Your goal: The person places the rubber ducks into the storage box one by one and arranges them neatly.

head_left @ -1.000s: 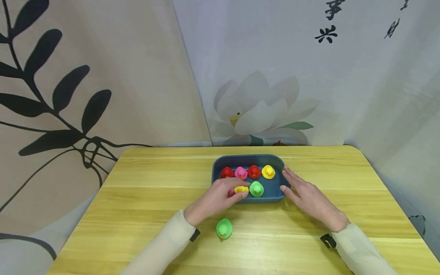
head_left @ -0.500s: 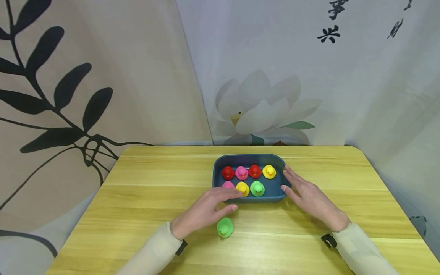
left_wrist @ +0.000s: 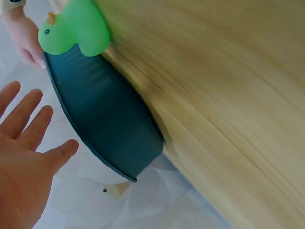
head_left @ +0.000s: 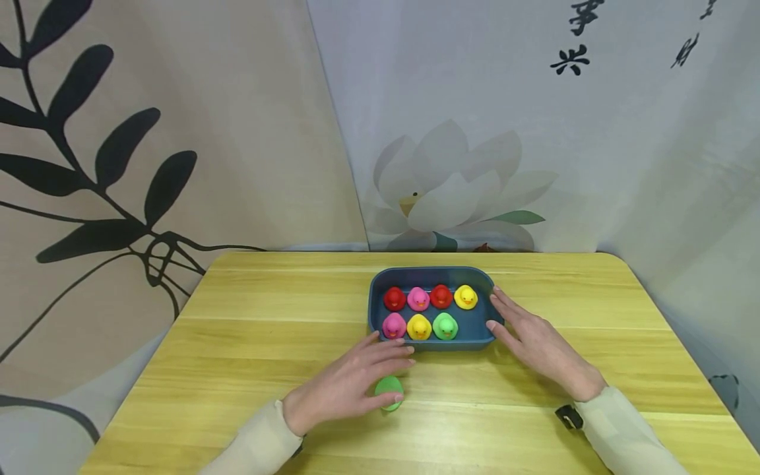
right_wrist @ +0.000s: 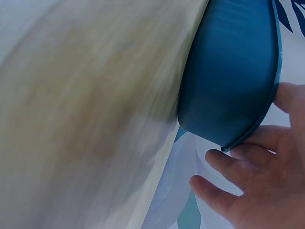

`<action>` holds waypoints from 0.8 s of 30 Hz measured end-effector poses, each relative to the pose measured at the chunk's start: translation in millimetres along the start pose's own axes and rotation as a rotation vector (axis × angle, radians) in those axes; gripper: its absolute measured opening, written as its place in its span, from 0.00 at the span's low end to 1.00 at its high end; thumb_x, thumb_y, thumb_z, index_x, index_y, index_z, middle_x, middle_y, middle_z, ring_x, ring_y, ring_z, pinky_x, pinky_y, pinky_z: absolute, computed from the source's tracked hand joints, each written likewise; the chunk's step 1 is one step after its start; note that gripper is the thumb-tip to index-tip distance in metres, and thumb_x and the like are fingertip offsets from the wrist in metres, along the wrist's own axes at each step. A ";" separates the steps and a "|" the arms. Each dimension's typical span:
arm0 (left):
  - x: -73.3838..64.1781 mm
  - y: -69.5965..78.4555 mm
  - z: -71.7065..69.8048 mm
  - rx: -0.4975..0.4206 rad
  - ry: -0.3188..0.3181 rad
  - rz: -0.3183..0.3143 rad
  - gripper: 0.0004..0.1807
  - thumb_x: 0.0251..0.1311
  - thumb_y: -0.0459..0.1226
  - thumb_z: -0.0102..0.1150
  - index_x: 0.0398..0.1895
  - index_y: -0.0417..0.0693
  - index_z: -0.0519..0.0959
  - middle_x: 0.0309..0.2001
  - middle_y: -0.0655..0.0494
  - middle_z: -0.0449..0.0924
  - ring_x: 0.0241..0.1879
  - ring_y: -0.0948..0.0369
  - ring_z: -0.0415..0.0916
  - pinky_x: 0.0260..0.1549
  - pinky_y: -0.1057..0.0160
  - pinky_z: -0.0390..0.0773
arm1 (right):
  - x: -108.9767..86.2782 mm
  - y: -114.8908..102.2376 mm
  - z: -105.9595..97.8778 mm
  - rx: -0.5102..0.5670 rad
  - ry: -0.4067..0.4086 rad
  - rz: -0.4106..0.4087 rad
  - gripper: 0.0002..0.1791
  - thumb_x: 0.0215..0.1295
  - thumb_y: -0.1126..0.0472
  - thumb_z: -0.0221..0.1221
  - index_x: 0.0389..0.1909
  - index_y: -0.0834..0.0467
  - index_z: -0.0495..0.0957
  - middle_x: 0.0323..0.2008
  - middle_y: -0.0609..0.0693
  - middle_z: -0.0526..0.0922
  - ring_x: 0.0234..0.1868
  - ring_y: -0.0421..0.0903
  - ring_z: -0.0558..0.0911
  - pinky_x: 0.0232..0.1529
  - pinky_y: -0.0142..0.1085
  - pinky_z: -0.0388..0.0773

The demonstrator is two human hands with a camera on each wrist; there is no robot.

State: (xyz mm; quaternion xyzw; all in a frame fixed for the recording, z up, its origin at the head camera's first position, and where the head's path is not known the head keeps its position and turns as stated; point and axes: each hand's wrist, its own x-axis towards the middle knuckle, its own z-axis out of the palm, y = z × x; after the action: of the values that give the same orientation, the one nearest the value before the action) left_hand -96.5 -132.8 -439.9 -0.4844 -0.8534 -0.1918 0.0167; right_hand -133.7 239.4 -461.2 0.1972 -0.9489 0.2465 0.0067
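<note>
My left hand (head_left: 344,379) hovers with spread fingers over a green rubber duck (head_left: 388,383) on the table; the thumb covers part of it. In the left wrist view, the green duck (left_wrist: 93,31) appears apart from the fingers. A dark blue tray (head_left: 477,323) stands just beyond. Its back row holds a red duck (head_left: 394,299), a pink one, another red one and a yellow duck (head_left: 466,297). In front sit a pink duck (head_left: 394,325), a yellow duck (head_left: 419,326) and a green duck (head_left: 445,326). My right hand (head_left: 543,346) rests its extended fingers against the tray's right rim.
The wooden table (head_left: 267,297) reaches back to a printed cloth backdrop (head_left: 267,132) with leaves and a lotus. The tray sits close to the table's far edge. Inside the tray, bare floor shows right of the front row.
My left hand has drawn back from the tray, leftward and nearer, uncovering the front pink and yellow ducks. It now hangs over the loose green duck. The right hand stays at the rim.
</note>
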 end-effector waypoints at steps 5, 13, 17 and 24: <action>-7.7 1.2 0.6 0.089 0.001 0.033 0.29 0.72 0.54 0.61 0.69 0.50 0.77 0.72 0.55 0.72 0.75 0.54 0.64 0.74 0.39 0.58 | 0.0 -0.3 -0.1 0.000 0.002 -0.001 0.37 0.82 0.45 0.50 0.79 0.65 0.58 0.82 0.59 0.52 0.76 0.65 0.62 0.71 0.61 0.64; -16.1 1.1 3.6 0.182 -0.032 0.039 0.31 0.70 0.55 0.62 0.70 0.51 0.77 0.71 0.55 0.74 0.72 0.56 0.69 0.73 0.40 0.61 | -0.2 -0.9 -0.2 -0.001 0.000 -0.001 0.38 0.82 0.44 0.49 0.79 0.66 0.58 0.82 0.60 0.52 0.76 0.65 0.62 0.71 0.61 0.65; -19.4 -0.7 5.7 0.197 -0.033 0.058 0.29 0.72 0.55 0.60 0.69 0.52 0.78 0.69 0.56 0.77 0.69 0.58 0.72 0.71 0.43 0.67 | -0.2 -1.2 -0.1 -0.002 -0.001 0.002 0.38 0.82 0.44 0.50 0.79 0.66 0.58 0.81 0.60 0.52 0.76 0.65 0.62 0.71 0.61 0.65; -23.5 -6.7 10.2 0.224 0.028 0.139 0.24 0.71 0.51 0.62 0.64 0.51 0.81 0.63 0.57 0.81 0.63 0.60 0.76 0.65 0.55 0.75 | -0.4 -0.9 0.0 -0.002 -0.003 0.004 0.37 0.82 0.45 0.50 0.79 0.65 0.58 0.82 0.59 0.52 0.77 0.65 0.61 0.72 0.61 0.64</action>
State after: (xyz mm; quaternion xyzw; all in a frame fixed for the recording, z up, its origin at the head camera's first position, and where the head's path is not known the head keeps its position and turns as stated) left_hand -88.0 -151.6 -456.5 -0.5348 -0.8335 -0.1004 0.0959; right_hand -133.0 238.8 -460.8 0.1958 -0.9495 0.2453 0.0052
